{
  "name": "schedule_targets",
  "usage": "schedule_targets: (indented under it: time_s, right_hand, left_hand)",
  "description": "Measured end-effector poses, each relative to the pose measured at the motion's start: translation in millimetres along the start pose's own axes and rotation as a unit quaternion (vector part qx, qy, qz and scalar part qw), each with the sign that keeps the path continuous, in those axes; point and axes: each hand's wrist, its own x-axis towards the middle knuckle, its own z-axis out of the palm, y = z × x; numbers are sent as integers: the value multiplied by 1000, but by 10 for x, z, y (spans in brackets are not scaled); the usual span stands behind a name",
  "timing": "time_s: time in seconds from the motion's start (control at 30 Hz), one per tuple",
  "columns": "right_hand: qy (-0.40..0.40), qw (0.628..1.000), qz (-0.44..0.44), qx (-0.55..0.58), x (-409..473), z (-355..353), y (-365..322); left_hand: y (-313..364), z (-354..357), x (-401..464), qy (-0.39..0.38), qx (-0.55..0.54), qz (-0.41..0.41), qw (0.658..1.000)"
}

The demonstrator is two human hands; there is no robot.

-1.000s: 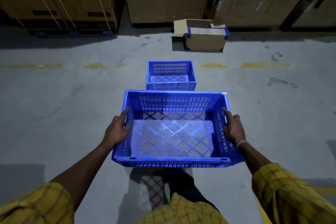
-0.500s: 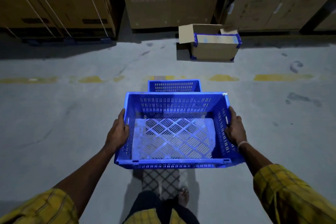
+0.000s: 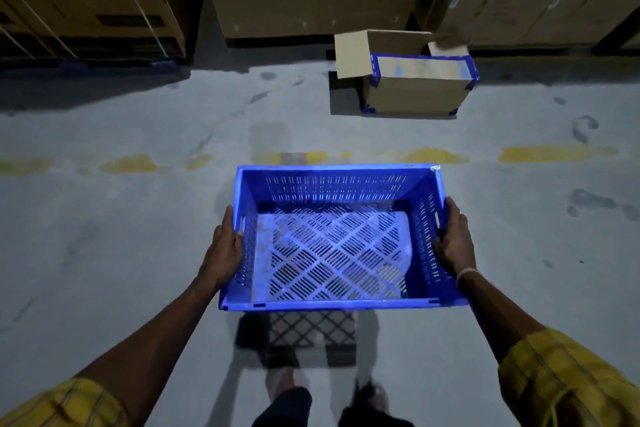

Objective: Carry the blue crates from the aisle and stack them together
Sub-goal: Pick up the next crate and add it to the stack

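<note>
Above floor (image 3: 104, 253): blue crate (image 3: 332, 253) | both hands grip | fingers hidden

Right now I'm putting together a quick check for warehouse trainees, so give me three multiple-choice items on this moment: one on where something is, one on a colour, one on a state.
1. Where does the open cardboard box stand?
A. On the floor beyond the yellow line, ahead and to the right
B. Inside the crate
C. Beside the person's feet

2. What colour is the floor line?
A. White
B. Yellow
C. Red

3. What state is the blue crate in?
A. Full of parcels, resting on the floor
B. Upside down on a shelf
C. Empty, held by both hands

Answers:
1. A: the box sits past the line, near the stacked cartons.
2. B: worn yellow dashes cross the concrete.
3. C: its slotted bottom is bare, and the left hand and the right hand grip its short sides.
</note>
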Motion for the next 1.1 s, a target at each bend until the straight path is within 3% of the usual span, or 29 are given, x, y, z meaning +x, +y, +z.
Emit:
schedule_targets:
  time_s: [0.17, 0.3, 0.53, 0.8, 1.1]
  right_hand:
    - [-7, 1000, -9, 16, 942, 628, 276]
    - [-17, 999, -25, 15, 1545, 1083, 529]
    - [-16, 999, -38, -1, 2040, 1418, 713]
    - [-80, 996, -29, -31, 1957, 1431, 717]
    - [-81, 989, -64, -107, 1986, 1462, 732]
  left_hand:
    - [-244, 491, 918, 2, -130, -7, 991]
    - [-455, 930, 1488, 45, -192, -31, 980]
    - [-511, 1224, 1850, 59, -190, -28, 980]
    - [-475, 1106, 1671, 43, -220, -60, 973]
    - [-563, 1043, 1798, 37, -191, -41, 980]
